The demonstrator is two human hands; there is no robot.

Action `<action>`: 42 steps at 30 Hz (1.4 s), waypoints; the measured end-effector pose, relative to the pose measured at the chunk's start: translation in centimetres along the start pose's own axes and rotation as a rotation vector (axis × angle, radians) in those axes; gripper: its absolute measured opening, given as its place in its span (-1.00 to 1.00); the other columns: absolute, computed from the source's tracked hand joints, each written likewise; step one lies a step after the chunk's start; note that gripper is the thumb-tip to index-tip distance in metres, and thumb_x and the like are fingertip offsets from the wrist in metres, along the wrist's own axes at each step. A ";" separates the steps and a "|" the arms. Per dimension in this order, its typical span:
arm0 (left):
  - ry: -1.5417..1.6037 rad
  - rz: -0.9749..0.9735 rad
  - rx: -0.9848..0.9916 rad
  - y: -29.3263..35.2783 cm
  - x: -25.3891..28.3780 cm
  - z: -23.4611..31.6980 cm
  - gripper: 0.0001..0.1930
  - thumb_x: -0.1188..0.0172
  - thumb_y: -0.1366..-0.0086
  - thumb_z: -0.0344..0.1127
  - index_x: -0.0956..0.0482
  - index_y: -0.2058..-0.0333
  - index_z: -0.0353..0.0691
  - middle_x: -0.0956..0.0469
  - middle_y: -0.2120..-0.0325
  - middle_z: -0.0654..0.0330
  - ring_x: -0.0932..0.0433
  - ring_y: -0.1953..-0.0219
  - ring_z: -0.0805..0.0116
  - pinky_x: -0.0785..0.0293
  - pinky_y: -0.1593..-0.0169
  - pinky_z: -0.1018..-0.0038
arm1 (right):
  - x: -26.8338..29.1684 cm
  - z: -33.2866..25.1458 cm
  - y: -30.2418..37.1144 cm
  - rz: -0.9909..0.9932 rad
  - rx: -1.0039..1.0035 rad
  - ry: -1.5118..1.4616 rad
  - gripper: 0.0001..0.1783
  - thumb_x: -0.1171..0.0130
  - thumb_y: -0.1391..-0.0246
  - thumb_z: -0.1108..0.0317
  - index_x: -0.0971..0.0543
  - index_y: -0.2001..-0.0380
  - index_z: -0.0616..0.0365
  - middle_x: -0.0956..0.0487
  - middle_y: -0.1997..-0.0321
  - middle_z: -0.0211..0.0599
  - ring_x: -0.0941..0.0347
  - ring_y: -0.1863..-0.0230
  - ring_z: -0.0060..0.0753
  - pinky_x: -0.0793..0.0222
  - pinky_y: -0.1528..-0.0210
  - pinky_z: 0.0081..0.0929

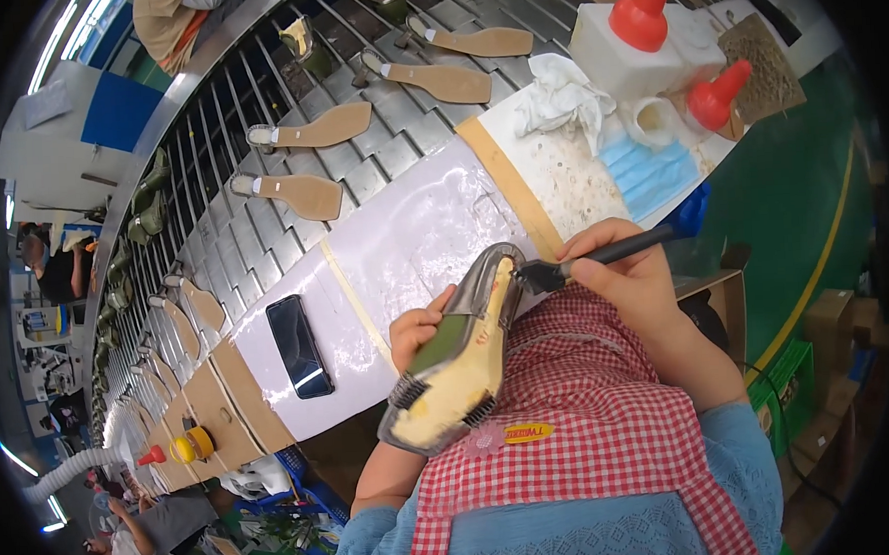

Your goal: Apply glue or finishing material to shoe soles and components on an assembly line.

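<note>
Conveyor (360, 162) of grey metal slats fills the frame's upper left; green-painted floor (808, 202) shows at right. Beside a glossy white board (422, 214), at centre, the left hand's (414, 333) fingers grip an olive-green, square-toed shoe (463, 361), its cream underside up, yellow-smeared. The right hand's (628, 274) fingers pinch a black-handled brush (627, 247) at its heel. Below, a yellow oval label (528, 433) bears lettering.

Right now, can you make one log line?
left hand: green shoe upper, underside up | right hand: black-handled brush, tip at narrow end | smartphone: on pale board
</note>
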State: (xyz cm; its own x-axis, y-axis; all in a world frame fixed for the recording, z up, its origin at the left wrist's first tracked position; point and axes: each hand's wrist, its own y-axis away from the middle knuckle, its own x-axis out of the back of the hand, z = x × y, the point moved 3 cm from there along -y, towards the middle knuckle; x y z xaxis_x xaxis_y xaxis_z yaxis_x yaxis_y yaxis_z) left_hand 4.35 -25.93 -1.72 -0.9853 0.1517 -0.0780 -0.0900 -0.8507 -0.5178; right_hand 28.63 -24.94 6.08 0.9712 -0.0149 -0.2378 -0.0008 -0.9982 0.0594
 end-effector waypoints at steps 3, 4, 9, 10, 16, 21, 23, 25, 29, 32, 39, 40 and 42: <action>0.009 -0.018 -0.049 0.6 -0.2 -0.4 -0.36 -0.38 0.12 -0.68 -0.15 0.15 -0.20 -0.20 0.18 0.09 -0.38 -0.08 -0.22 -0.41 -0.14 0.06 | -0.9 0.9 0.1 -0.038 -0.114 0.013 -0.84 -0.25 0.00 0.53 -0.52 0.31 0.25 -0.55 0.29 -0.34 -0.43 0.25 -0.64 -0.35 0.18 -0.68; 0.011 -0.019 -0.043 0.7 -0.1 -0.5 -0.36 -0.38 0.12 -0.68 -0.15 0.15 -0.20 -0.20 0.18 0.09 -0.38 -0.08 -0.22 -0.41 -0.14 0.06 | -1.0 1.1 0.1 -0.034 -0.120 0.013 -0.84 -0.25 0.00 0.53 -0.52 0.31 0.25 -0.55 0.29 -0.34 -0.43 0.25 -0.64 -0.35 0.18 -0.68; -0.007 -0.076 -0.071 0.9 0.3 -0.6 -0.33 -0.39 0.13 -0.68 -0.12 0.13 -0.18 -0.19 0.16 0.09 -0.36 -0.09 -0.21 -0.42 -0.15 0.14 | -2.0 2.2 0.4 -0.093 -0.199 -0.063 -0.85 -0.26 0.00 0.51 -0.53 0.32 0.24 -0.55 0.32 -0.39 -0.43 0.30 -0.68 -0.35 0.24 -0.73; -0.005 -0.078 -0.069 0.9 0.3 -0.6 -0.33 -0.39 0.13 -0.68 -0.12 0.13 -0.18 -0.19 0.16 0.09 -0.36 -0.09 -0.21 -0.42 -0.15 0.14 | -2.1 2.4 0.5 -0.090 -0.201 -0.064 -0.85 -0.26 0.00 0.51 -0.53 0.32 0.24 -0.55 0.32 -0.39 -0.43 0.30 -0.68 -0.35 0.24 -0.73; -0.029 -0.071 -0.064 0.9 0.0 -0.1 -0.31 -0.40 0.15 -0.68 -0.12 0.14 -0.18 -0.18 0.15 0.08 -0.36 -0.10 -0.19 -0.44 -0.14 0.16 | -2.2 2.7 0.7 0.047 -0.136 0.074 -0.85 -0.28 0.02 0.48 -0.53 0.36 0.24 -0.54 0.36 -0.40 -0.44 0.33 -0.65 -0.36 0.28 -0.69; -0.045 -0.087 -0.045 1.2 0.1 0.4 -0.31 -0.39 0.15 -0.69 -0.10 0.15 -0.18 -0.18 0.14 0.09 -0.36 -0.10 -0.19 -0.45 -0.14 0.17 | -2.8 1.1 1.7 -0.025 0.286 0.520 -0.85 -0.31 0.07 0.46 -0.54 0.42 0.20 -0.52 0.42 -0.38 -0.45 0.39 -0.54 -0.35 0.35 -0.59; -0.043 -0.084 -0.043 1.6 0.2 0.3 -0.32 -0.39 0.14 -0.69 -0.10 0.15 -0.18 -0.18 0.14 0.09 -0.37 -0.10 -0.19 -0.45 -0.14 0.17 | -3.0 0.8 2.0 -0.060 0.240 0.475 -0.84 -0.31 0.08 0.47 -0.54 0.40 0.21 -0.53 0.41 -0.37 -0.45 0.38 -0.57 -0.35 0.35 -0.60; -0.042 -0.081 -0.041 1.7 0.2 0.3 -0.32 -0.39 0.14 -0.69 -0.10 0.15 -0.18 -0.18 0.14 0.09 -0.37 -0.10 -0.19 -0.45 -0.14 0.17 | -3.3 1.1 2.2 -0.160 0.048 0.287 -0.83 -0.32 0.07 0.47 -0.55 0.37 0.22 -0.54 0.42 -0.39 -0.44 0.38 -0.62 -0.34 0.34 -0.63; -0.059 -0.093 -0.061 1.7 0.3 0.3 -0.31 -0.39 0.14 -0.69 -0.10 0.15 -0.17 -0.18 0.15 0.09 -0.37 -0.09 -0.19 -0.45 -0.13 0.17 | -3.1 1.8 2.1 -0.160 -0.076 0.146 -0.85 -0.30 0.05 0.48 -0.56 0.37 0.22 -0.55 0.43 -0.42 -0.43 0.37 -0.66 -0.34 0.33 -0.66; -0.071 -0.082 -0.053 1.5 0.2 0.4 -0.31 -0.39 0.15 -0.69 -0.10 0.14 -0.17 -0.18 0.15 0.09 -0.37 -0.09 -0.19 -0.45 -0.13 0.16 | -3.0 1.7 1.9 -0.106 -0.142 0.033 -0.88 -0.29 0.04 0.48 -0.56 0.40 0.21 -0.54 0.42 -0.44 -0.42 0.37 -0.67 -0.34 0.32 -0.68; -0.015 -0.060 -0.092 0.6 0.6 0.2 -0.35 -0.40 0.12 -0.63 -0.14 0.14 -0.21 -0.20 0.15 0.09 -0.37 -0.09 -0.20 -0.46 -0.11 0.16 | -3.7 -0.3 1.3 -0.255 0.164 0.360 -0.86 -0.27 0.03 0.50 -0.55 0.36 0.23 -0.54 0.39 -0.45 -0.43 0.33 -0.65 -0.35 0.29 -0.66; -0.017 -0.057 -0.107 0.4 1.0 0.2 -0.35 -0.40 0.12 -0.63 -0.14 0.14 -0.21 -0.20 0.15 0.09 -0.37 -0.09 -0.20 -0.46 -0.11 0.16 | -3.8 -0.1 1.2 -0.194 0.052 0.191 -0.86 -0.27 0.03 0.50 -0.55 0.35 0.23 -0.55 0.37 -0.43 -0.43 0.32 -0.64 -0.35 0.28 -0.66; 0.139 0.021 0.055 -0.1 2.6 0.1 -0.42 -0.41 0.06 -0.52 -0.19 0.15 -0.27 -0.27 0.14 0.07 -0.37 -0.08 -0.24 -0.43 -0.12 0.12 | -3.9 -0.4 0.8 -0.087 -0.155 0.018 -0.82 -0.23 0.08 0.56 -0.51 0.34 0.26 -0.58 0.29 -0.19 -0.50 0.19 -0.39 -0.38 0.07 -0.51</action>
State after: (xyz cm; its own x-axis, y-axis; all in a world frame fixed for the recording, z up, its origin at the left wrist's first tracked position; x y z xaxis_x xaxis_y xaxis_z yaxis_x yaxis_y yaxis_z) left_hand 1.76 -25.47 -1.80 -0.9578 0.1986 -0.2076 -0.0811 -0.8801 -0.4679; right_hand 24.90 -25.67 7.43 0.9702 0.0733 -0.2310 0.1186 -0.9749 0.1885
